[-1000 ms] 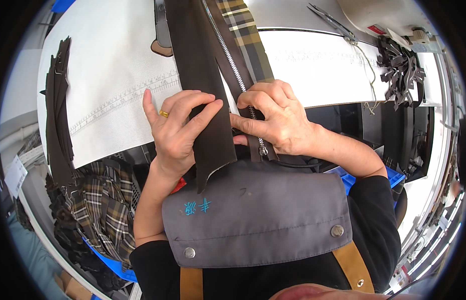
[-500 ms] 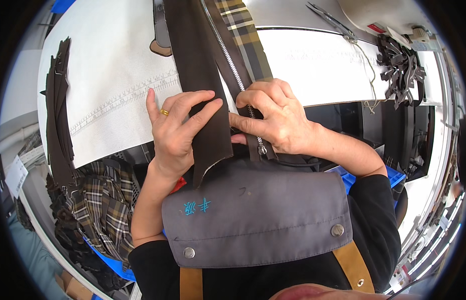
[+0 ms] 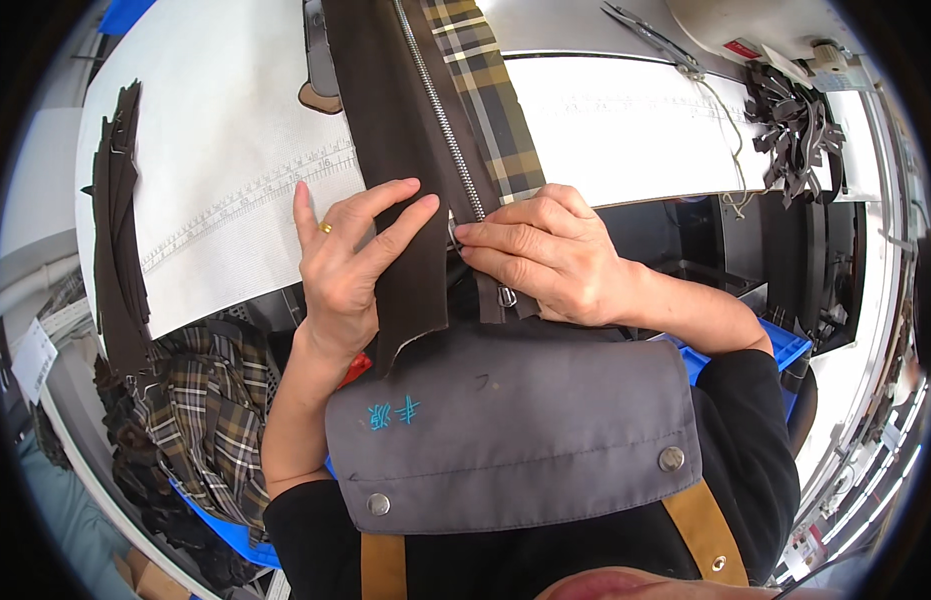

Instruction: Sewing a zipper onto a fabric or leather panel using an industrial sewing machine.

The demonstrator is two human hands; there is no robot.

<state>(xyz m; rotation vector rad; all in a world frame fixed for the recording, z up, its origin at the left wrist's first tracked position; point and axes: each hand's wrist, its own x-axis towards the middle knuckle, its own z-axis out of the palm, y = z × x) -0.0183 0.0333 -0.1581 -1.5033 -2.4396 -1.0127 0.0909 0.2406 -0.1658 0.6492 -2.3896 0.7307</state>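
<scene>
Lining-up step, I'd say: left hand (image 3: 350,265) flat on the brown cloth strip (image 3: 390,130) at the table (image 3: 625,130) edge, right hand (image 3: 545,260) pinching the zipper (image 3: 440,105) beside the plaid strip (image 3: 485,90); next needs edges kept flush.

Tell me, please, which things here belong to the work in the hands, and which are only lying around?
In the work:
- brown fabric strip, under the left hand
- metal zipper, pinched by the right hand
- plaid fabric strip beside the zipper

Lying around:
- stack of dark strips at the left edge of the white table
- bunch of dark pieces at the right
- plaid cloth pile below the table
</scene>
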